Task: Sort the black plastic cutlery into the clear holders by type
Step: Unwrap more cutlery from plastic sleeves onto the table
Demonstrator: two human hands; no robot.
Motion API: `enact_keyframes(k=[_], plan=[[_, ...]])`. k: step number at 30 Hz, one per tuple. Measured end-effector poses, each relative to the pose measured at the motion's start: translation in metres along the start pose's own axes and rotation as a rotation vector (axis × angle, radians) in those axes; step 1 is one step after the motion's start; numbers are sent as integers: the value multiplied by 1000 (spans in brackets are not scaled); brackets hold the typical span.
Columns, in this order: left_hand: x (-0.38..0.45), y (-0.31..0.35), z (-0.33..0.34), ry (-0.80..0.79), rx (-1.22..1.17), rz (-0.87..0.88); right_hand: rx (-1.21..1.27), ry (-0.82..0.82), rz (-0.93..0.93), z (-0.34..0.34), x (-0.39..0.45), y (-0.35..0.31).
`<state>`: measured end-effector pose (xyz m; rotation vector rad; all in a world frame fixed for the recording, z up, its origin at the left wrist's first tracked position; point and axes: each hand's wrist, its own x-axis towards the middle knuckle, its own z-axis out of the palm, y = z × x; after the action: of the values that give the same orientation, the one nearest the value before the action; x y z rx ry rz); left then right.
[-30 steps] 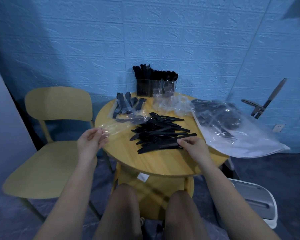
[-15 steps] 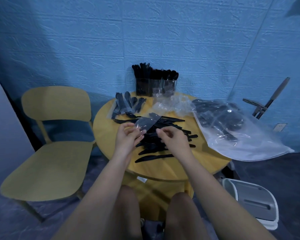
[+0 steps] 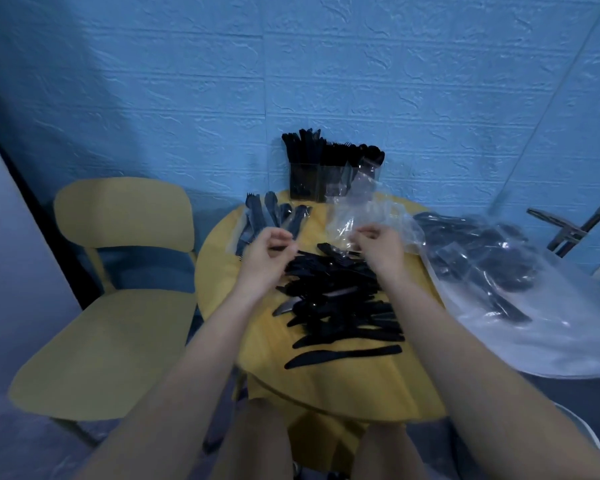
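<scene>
Head view: left hand [image 3: 267, 252] curled, seemingly empty; right hand [image 3: 378, 247] pinching clear wrapper [image 3: 347, 223].

no readable text, labels or numbers

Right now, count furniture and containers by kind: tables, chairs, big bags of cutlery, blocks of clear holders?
Round yellow table: 1
Yellow chair: 1
Large clear bag of cutlery: 1
Block of clear holders: 1
Total: 4
</scene>
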<state>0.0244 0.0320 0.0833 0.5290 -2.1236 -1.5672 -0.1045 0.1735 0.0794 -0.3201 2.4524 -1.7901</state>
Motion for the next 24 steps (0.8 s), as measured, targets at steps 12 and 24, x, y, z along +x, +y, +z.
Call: enact_keyframes(k=[12,24], plan=[[120,-54,-13,-56,771,-117,-1007,61,-101,0,82,12],[124,-38,-18,-12,923,15,-747,238,-395,8,54,20]])
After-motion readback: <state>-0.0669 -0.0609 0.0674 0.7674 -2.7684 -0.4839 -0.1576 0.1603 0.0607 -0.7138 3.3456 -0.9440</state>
